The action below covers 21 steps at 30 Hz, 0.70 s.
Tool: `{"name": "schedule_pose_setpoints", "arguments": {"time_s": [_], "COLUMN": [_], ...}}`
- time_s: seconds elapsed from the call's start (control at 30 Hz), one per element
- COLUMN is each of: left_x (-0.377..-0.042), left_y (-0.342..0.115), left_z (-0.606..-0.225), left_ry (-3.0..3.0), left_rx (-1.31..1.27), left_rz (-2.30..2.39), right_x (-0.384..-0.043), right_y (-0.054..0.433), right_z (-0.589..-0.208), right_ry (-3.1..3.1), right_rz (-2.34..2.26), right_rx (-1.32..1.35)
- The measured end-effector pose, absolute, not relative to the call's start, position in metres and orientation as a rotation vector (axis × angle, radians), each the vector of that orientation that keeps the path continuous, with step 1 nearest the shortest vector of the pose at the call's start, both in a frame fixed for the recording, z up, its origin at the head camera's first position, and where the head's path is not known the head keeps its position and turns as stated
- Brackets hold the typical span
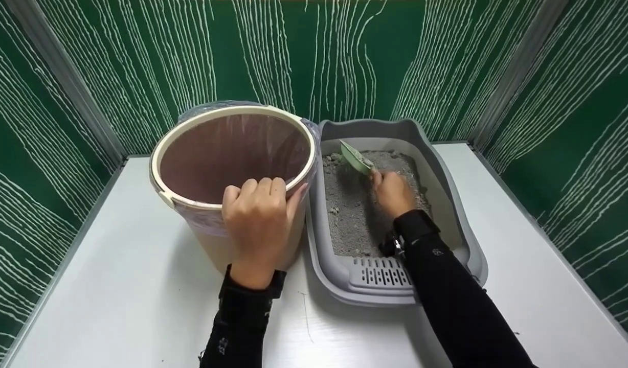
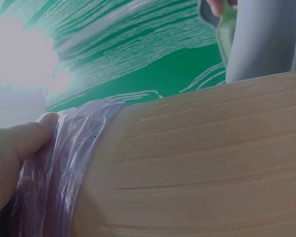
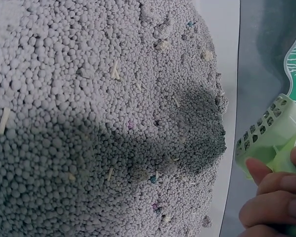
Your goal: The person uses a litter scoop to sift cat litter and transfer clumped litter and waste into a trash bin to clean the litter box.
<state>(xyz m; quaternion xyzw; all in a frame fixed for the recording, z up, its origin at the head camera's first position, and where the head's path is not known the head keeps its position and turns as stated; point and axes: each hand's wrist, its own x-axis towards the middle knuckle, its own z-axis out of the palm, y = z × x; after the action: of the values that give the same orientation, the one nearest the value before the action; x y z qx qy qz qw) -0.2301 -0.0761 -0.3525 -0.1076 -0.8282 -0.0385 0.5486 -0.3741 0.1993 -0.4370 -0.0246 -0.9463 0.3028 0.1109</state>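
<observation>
A green slotted litter scoop (image 1: pixel 356 157) is gripped by the handle in my right hand (image 1: pixel 394 194), raised above the litter. Some grey material sits in its bowl; in the right wrist view bits show through the slots of the scoop (image 3: pixel 266 128). Below it, grey granular cat litter (image 1: pixel 352 214) with a few clumps fills the grey litter box (image 1: pixel 472 250). My left hand (image 1: pixel 258 220) grips the near rim of a beige trash bin (image 1: pixel 201 235), fingers over the edge and thumb outside. A thin clear plastic liner (image 2: pixel 68 153) is folded over that rim.
Bin and litter box stand side by side on a white table (image 1: pixel 125 286). A green wall with white wavy lines (image 1: pixel 273 56) rises behind, with similar panels on both sides. A slotted step (image 1: pixel 383 273) forms the litter box's near end.
</observation>
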Motion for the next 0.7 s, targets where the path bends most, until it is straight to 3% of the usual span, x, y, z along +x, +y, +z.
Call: {"name": "schedule_pose_setpoints", "arguments": {"time_s": [0.7], "left_x": [-0.2294], "left_y": [-0.0774], "left_z": [-0.3506], "left_ry": [-1.973], "left_rx": [-0.262], "left_rz": [-0.094], "right_x": [-0.3761], "right_y": [0.1985], "right_z": [-0.4373], "right_ry": [-2.749], "right_rz": [0.818], "right_rx": [-0.027]}}
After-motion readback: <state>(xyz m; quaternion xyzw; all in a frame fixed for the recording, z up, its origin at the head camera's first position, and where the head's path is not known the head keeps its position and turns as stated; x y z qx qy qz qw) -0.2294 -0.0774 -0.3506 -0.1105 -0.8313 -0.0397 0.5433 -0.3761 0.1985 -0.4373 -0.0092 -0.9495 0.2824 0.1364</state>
